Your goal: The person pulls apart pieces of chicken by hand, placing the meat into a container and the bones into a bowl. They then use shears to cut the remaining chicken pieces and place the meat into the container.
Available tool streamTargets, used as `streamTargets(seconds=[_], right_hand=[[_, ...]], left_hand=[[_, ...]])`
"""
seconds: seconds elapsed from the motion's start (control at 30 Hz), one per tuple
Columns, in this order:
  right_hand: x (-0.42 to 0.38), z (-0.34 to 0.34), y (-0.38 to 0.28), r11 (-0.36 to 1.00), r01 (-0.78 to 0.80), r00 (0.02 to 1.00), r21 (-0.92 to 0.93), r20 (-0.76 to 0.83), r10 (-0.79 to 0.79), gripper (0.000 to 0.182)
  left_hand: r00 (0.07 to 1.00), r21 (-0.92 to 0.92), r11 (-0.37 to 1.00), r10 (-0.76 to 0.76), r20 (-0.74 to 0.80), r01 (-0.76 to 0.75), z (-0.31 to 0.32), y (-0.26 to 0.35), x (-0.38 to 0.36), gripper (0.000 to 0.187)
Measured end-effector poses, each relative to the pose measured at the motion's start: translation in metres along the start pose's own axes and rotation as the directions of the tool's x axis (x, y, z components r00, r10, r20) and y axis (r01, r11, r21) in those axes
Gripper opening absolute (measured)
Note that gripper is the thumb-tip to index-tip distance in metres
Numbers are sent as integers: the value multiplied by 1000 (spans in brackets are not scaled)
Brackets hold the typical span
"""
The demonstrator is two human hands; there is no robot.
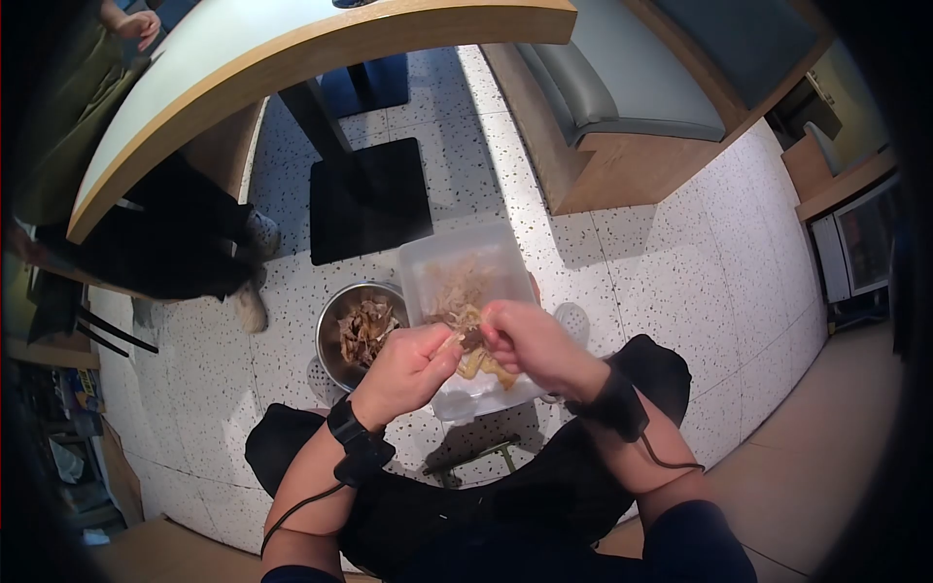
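Both my hands are closed on a piece of cooked meat, seemingly chicken (473, 337), held over a translucent plastic tub (418, 255). My left hand (406, 371) grips its left side, with the fingers curled and the thumb on top. Close beside it, my right hand (544, 348) pinches the other side, its fingers bent in. Shredded pale meat (466, 279) lies at the far end of the tub, and yellowish pieces (486, 369) lie nearer me. Left of the tub is a round metal bowl (326, 355) containing brown bony scraps (364, 328).
A wood-edged table (321, 44) on a black pedestal base (374, 199) stands ahead. A padded bench (641, 87) is at the right. Another person (126, 228) stands at the left by the table. Speckled tiles (671, 262) cover the floor.
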State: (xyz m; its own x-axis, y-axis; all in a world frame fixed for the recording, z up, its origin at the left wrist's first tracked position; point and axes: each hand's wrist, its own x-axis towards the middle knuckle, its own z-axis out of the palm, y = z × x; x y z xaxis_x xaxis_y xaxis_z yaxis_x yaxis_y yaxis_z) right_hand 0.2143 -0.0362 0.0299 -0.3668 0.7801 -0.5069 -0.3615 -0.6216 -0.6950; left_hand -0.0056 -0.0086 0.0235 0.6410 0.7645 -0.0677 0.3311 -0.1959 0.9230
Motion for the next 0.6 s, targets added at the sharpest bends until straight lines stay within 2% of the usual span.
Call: streamTargets(seconds=[0.03, 0.07, 0.1, 0.13, 0.17, 0.23, 0.27, 0.33, 0.37, 0.43, 0.47, 0.5, 0.53, 0.57, 0.6], right_hand=[[0, -1, -3, 972, 53, 998, -229, -28, -61, 24], [3, -3, -4, 972, 55, 998, -228, -29, -63, 24], [6, -5, -3, 910, 102, 990, -401, -46, -131, 18], [8, -6, -2, 815, 137, 979, -562, -50, -199, 18], [7, -4, 0, 816, 136, 979, -562, -49, -198, 18], [5, 1, 5, 656, 328, 892, -680, -7, -453, 28], [4, 3, 3, 655, 328, 892, -681, -5, -452, 28], [2, 8, -1, 421, 457, 810, -784, 171, -560, 35], [6, 5, 3, 421, 458, 811, -783, 174, -558, 35], [14, -2, 10, 568, 440, 829, -695, 70, -555, 34], [14, -6, 11, 568, 440, 829, -695, 72, -555, 34], [12, -4, 6, 711, 381, 881, -591, -2, -473, 33], [11, -3, 3, 828, 307, 924, -468, -60, -377, 33], [14, -4, 5, 879, 273, 933, -391, -116, -341, 31], [14, -2, 5, 879, 273, 933, -392, -114, -341, 31]], left_hand=[[1000, 1, 1000, 1, 1, -1, 2, -2, 1, 18], [991, 150, 985, 102, -88, -88, 4, -3, 3, 15], [964, 301, 941, 211, -159, -157, 5, -4, 4, 14], [965, 301, 941, 211, -158, -156, 4, -5, 4, 14], [968, 357, 926, 190, -164, -121, 4, -6, 3, 14], [970, 409, 909, 168, -174, -84, 3, -7, 1, 17], [972, 396, 913, 171, -161, -95, 1, -7, 1, 20], [973, 383, 918, 174, -151, -104, -1, -4, 1, 24], [974, 335, 937, 161, -159, -100, -2, -1, 1, 29], [975, 288, 953, 148, -169, -95, -2, 0, 1, 34], [968, 201, 977, 123, -219, -78, 0, -4, 1, 36], [959, 110, 992, 93, -267, -65, 1, -6, 0, 39], [959, 110, 992, 92, -268, -65, 1, -6, 0, 39], [960, -52, 998, 1, -279, -17, 1, -5, -1, 38], [957, -214, 976, -90, -276, 30, 1, -5, -2, 37]])
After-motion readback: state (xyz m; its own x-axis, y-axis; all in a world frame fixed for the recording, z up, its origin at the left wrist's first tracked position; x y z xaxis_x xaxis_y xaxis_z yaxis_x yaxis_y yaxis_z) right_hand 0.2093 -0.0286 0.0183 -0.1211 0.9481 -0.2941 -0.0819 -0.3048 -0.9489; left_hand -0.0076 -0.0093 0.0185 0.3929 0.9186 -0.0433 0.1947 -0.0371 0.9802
